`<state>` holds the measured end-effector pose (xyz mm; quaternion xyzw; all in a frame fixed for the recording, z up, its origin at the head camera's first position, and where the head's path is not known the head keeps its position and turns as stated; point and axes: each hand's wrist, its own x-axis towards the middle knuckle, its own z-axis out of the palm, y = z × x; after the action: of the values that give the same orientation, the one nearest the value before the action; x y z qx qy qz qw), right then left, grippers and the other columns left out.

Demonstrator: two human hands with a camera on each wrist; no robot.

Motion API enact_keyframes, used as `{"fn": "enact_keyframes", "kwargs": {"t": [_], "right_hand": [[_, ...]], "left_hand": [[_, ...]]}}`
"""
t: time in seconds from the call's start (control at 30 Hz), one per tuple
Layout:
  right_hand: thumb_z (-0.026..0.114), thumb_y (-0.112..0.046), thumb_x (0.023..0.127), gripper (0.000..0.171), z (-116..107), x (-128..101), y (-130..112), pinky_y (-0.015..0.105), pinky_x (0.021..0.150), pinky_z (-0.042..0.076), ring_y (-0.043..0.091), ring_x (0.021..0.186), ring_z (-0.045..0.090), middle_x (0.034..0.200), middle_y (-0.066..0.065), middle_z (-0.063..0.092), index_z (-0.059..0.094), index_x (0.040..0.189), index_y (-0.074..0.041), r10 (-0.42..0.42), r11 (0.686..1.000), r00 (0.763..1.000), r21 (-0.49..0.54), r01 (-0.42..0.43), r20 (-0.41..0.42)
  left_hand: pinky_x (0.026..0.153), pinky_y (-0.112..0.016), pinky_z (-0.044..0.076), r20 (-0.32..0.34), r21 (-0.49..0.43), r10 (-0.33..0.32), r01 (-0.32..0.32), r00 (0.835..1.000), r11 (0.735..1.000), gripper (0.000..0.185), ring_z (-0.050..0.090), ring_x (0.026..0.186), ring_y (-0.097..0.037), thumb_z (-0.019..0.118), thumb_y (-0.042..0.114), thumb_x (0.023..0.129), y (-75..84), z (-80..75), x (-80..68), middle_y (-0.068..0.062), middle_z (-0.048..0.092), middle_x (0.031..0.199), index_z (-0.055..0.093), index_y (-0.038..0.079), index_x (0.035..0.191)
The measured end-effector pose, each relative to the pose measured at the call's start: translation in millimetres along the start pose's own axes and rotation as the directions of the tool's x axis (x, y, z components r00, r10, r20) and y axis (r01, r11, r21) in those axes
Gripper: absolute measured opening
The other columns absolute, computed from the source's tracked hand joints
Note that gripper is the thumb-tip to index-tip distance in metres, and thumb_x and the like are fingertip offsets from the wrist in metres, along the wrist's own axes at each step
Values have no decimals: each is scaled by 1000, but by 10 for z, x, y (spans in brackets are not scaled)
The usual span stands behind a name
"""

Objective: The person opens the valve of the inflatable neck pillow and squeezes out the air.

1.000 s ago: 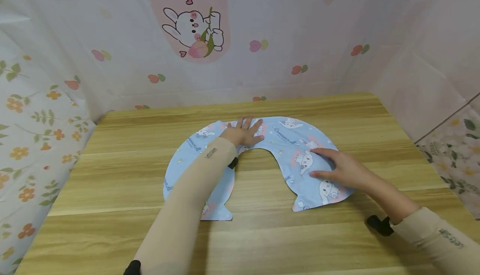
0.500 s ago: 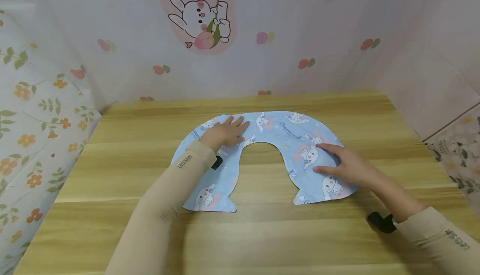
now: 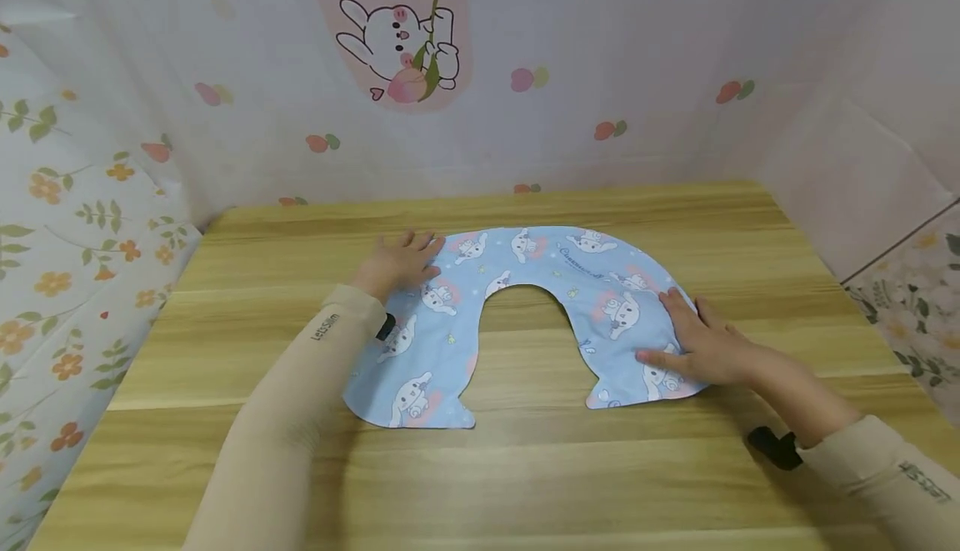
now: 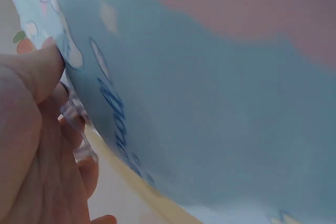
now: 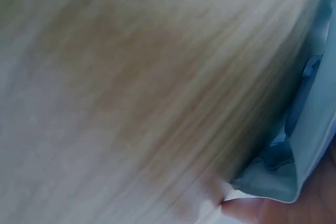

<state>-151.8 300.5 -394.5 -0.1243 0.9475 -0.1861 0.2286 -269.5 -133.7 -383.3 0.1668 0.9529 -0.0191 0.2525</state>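
Note:
A flat, light-blue U-shaped piece (image 3: 517, 255), like a deflated neck pillow, lies on the wooden table with its opening toward me. White long-eared cartoon characters are printed on it. At its upper left outer edge is my left hand (image 3: 397, 263), fingers extended. In the left wrist view the thumb (image 4: 44, 69) lies along the blue rim, with the other fingers beside it. My right hand (image 3: 708, 347) rests on the right lobe, fingers spread. The right wrist view is blurred; it shows a fold of the piece (image 5: 278, 174) above a fingertip (image 5: 244, 208).
The wooden table (image 3: 525, 468) runs back to a white wall cloth (image 3: 255, 59) with a rabbit picture and small fruit prints. A floral cloth (image 3: 67, 351) hangs at the left. Dark wrist camera mounts (image 3: 776, 447) show by the cuffs.
My left hand has slid from the top of the curve to its outer left edge, uncovering the print. My right fingers have spread and shifted slightly right on the lobe.

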Motion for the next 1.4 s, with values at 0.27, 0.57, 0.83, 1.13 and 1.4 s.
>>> {"fn": "enact_keyframes", "kwargs": {"t": [0.27, 0.57, 0.83, 1.13, 1.4], "right_hand": [[61, -65, 88, 112, -34, -38, -3, 86, 97, 13, 66, 141, 1, 161, 34, 4, 6, 158, 3, -14, 997, 1000, -76, 14, -1], [73, -49, 87, 87, -91, -326, -122, 70, 103, 36, 56, 134, 38, 148, 32, 43, 40, 148, 4, -163, 980, 968, -144, 137, -192], [76, -52, 82, 94, 11, -358, -268, 66, 96, 46, 55, 128, 48, 155, 30, 35, 31, 157, -18, -159, 983, 971, -117, 139, -177], [74, -55, 82, 107, 180, -328, -316, 78, 90, 40, 72, 124, 37, 155, 41, 21, 7, 161, -29, -92, 984, 988, -166, 71, -122], [65, -64, 85, 114, 245, -323, -326, 86, 92, 26, 82, 125, 12, 150, 52, 4, -12, 160, -26, -70, 990, 995, -129, 61, -66]], "left_hand": [[118, -71, 1, -114, 118, -16, 30, 993, 993, 62, -7, 154, -40, 46, 40, 105, -203, 58, -248, -12, 9, 168, 20, 26, 160], [115, -74, 10, -156, 6, 56, -56, 986, 998, 78, 2, 153, -44, 59, 43, 98, -173, 302, -1064, -14, 13, 167, 23, 11, 159], [111, -76, 17, -103, -114, 161, -172, 982, 978, 93, 10, 152, -46, 70, 51, 87, 23, 590, -1445, -14, 16, 167, 24, 15, 159], [105, -75, 31, -107, -151, 173, -188, 979, 971, 88, 11, 151, -50, 68, 54, 88, -9, 808, -1461, -16, 13, 167, 27, 21, 159], [107, -76, 27, -113, -160, 189, -205, 976, 965, 86, 6, 149, -56, 69, 56, 86, 16, 831, -1416, -22, 12, 166, 30, 29, 157]]}}
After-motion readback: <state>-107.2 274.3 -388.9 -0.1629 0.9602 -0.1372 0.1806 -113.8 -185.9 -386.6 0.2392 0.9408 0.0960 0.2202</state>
